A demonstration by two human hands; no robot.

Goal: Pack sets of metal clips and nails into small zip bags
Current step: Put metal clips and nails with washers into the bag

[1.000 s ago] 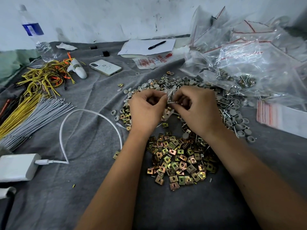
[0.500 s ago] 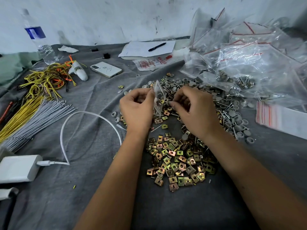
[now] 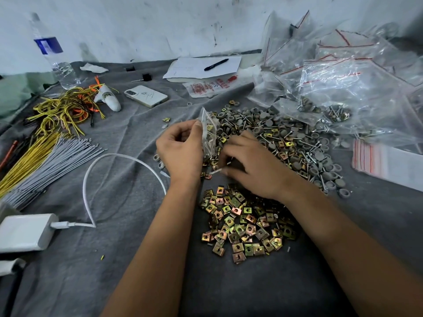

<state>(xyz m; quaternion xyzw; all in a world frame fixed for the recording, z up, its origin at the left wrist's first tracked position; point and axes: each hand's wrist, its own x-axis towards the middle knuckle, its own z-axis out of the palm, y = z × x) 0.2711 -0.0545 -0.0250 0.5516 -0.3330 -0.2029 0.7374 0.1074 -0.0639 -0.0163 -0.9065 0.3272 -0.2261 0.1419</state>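
My left hand (image 3: 180, 149) pinches a small clear zip bag (image 3: 208, 130) by its edge and holds it upright above the grey cloth. My right hand (image 3: 249, 165) is lower, just right of the bag, over the parts, its fingers curled round a thin screw-like nail (image 3: 216, 172). A pile of brass-coloured square metal clips (image 3: 242, 223) lies in front of my hands. Behind them spreads a heap of grey caps and nails (image 3: 297, 143).
Filled and empty zip bags (image 3: 343, 88) pile up at the right, a flat stack of bags (image 3: 384, 163) beside them. A white charger (image 3: 25, 232) with cable, wire bundles (image 3: 45, 154), a phone (image 3: 146, 96), a bottle (image 3: 55, 53) and paper with a pen (image 3: 206, 67) lie left and behind.
My left hand has lifted the zip bag up and to the left. My right hand has dropped away from it towards the loose parts and picked at a nail.
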